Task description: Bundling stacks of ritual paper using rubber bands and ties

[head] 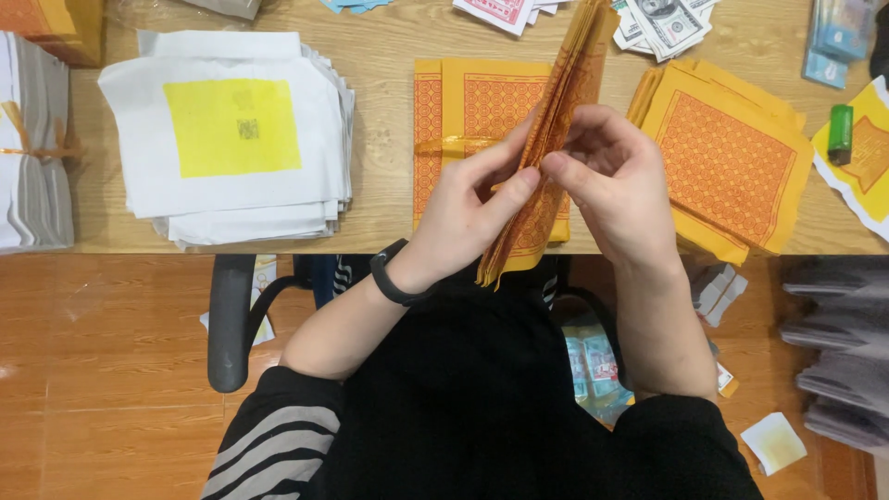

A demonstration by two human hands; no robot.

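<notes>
Fingers of your left hand (468,208) and right hand (616,181) are pinching an upright orange-and-yellow patterned paper stack (546,148); loosening either pinch risks sheets fanning out and sliding down.

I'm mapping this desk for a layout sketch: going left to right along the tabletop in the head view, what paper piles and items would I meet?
Grey-white bundle tied with a gold band → white sheets with a yellow square → flat orange patterned papers → orange paper wad held edge-up by left hand and right hand → fanned orange patterned pile → green lighter.
</notes>
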